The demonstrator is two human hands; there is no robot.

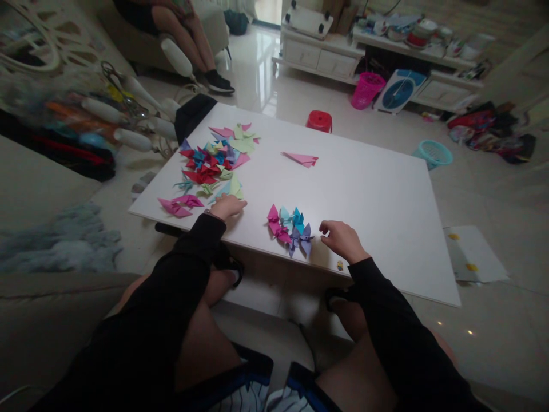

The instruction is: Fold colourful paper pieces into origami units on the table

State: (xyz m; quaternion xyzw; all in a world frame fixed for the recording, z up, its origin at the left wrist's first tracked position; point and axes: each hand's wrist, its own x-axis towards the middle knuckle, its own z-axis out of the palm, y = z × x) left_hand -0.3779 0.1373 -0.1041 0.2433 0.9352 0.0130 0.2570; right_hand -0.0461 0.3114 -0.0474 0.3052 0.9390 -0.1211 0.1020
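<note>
My left hand [229, 207] is over the near edge of a spread of folded paper pieces, next to a light green and blue one [231, 187]. Its thumb points out to the right, and the other fingers are partly hidden; it looks open. Just right of a small cluster of folded paper pieces, my right hand [344, 240] hovers with fingers bent and apart, holding nothing. That cluster has pink pieces [279, 233], blue ones [297, 219] and purple ones [305, 239]. Farther back lies a long pink folded paper [300, 159] by itself.
The white table [377, 200] carries a pile of red folded papers [206, 171] and magenta ones [175, 207] at left. A small sticker [340, 265] is near its front edge. Beyond stand a red stool [319, 120] and a teal basket [433, 153]. Another person sits at back left.
</note>
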